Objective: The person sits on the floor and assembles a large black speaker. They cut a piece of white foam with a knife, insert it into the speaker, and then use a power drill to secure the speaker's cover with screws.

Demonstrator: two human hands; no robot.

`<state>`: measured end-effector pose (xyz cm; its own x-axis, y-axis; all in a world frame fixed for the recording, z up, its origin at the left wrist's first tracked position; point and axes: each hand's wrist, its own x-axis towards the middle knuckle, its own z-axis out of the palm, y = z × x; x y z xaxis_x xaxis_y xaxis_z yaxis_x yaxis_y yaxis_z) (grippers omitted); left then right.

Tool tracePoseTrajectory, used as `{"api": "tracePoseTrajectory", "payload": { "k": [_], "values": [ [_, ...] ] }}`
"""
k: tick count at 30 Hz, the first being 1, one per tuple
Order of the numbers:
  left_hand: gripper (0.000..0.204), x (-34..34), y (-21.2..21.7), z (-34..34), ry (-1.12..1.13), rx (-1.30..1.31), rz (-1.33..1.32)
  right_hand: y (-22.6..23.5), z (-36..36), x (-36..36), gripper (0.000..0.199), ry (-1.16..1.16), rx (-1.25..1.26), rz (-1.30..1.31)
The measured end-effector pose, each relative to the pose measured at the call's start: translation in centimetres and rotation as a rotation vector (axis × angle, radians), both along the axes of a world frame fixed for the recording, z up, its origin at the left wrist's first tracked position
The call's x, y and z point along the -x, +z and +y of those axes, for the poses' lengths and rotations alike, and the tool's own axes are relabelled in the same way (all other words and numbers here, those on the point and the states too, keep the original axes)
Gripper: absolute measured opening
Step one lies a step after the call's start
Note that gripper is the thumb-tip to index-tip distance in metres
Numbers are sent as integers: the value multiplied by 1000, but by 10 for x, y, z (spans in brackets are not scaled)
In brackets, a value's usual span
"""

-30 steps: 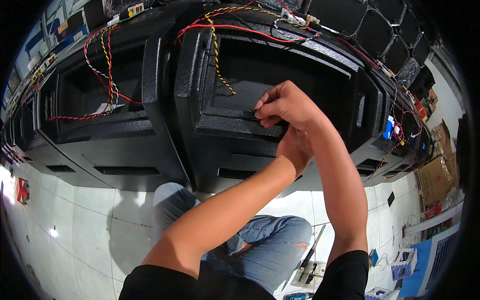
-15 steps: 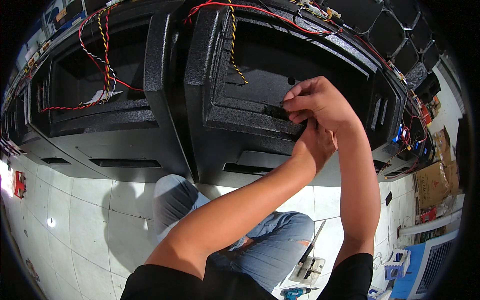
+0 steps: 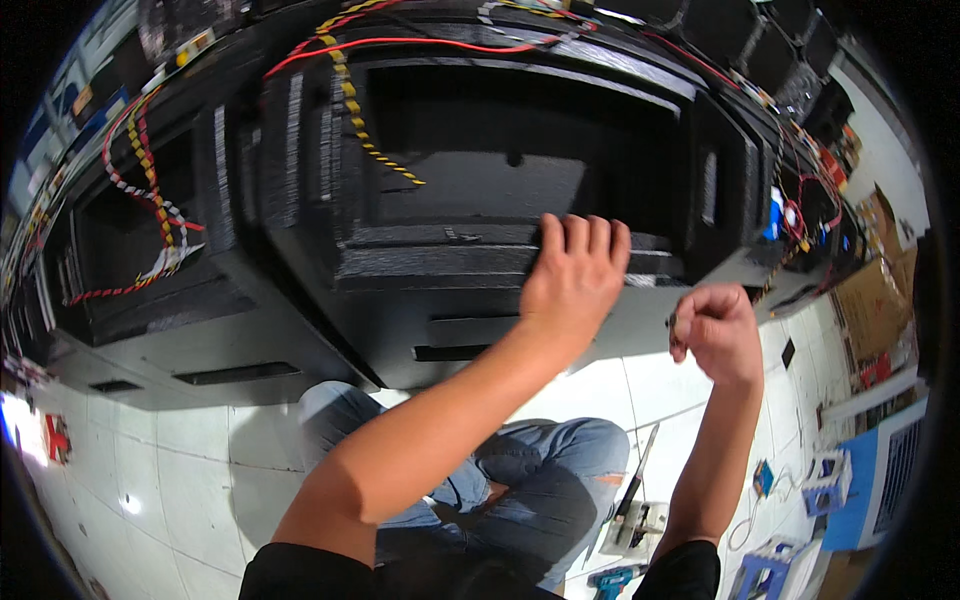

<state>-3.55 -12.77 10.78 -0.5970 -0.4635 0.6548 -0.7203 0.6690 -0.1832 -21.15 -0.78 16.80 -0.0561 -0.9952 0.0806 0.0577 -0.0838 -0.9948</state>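
Observation:
A black textured speaker cabinet (image 3: 350,262) with a wide open recess stands before me. My left hand (image 3: 575,280) lies on its lower front rim, the fingers slightly apart and reaching over the edge. To the right and lower, off the cabinet, is my right hand (image 3: 718,332), its thumb and fingers pinched together. A tiny dark bit shows at those fingertips, too small to name. A yellow-and-black twisted wire (image 3: 352,105) hangs into the recess from the top.
A second black cabinet (image 3: 150,345) with twisted wires is at left. On the white tiled floor (image 3: 300,470) near my knee are a teal cordless drill (image 3: 612,580), a tray (image 3: 640,528) and a long thin tool (image 3: 636,478). Cardboard boxes (image 3: 872,305) stand at right.
My hands were together at the recess's lower edge. The right has drawn away, down and to the right; the left now lies over the rim. My view has shifted, moving the cabinets leftward.

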Motion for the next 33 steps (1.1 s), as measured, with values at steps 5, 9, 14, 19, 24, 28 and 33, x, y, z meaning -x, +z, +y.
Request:
{"api": "tracePoseTrajectory", "payload": {
  "k": [5,9,14,19,24,28,33],
  "values": [
    [77,12,9,7,-37,33,-78,-89,129,75,13,-380,-160,-88],
    [99,17,22,28,15,-222,-186,-182,251,140,15,-699,-397,-35],
    [117,17,1,12,193,-72,-260,-268,362,178,9,-978,-807,52],
    [119,20,0,12,192,-33,-283,-370,402,186,16,-935,-1081,189],
    [113,20,5,9,81,-204,-192,-468,468,220,41,-855,-1125,1354],
    [87,17,22,5,30,-137,-281,-394,315,185,26,-897,-812,874],
    [51,6,20,-5,-77,-97,-137,-218,146,130,30,-1063,-234,735]
  ]
}}
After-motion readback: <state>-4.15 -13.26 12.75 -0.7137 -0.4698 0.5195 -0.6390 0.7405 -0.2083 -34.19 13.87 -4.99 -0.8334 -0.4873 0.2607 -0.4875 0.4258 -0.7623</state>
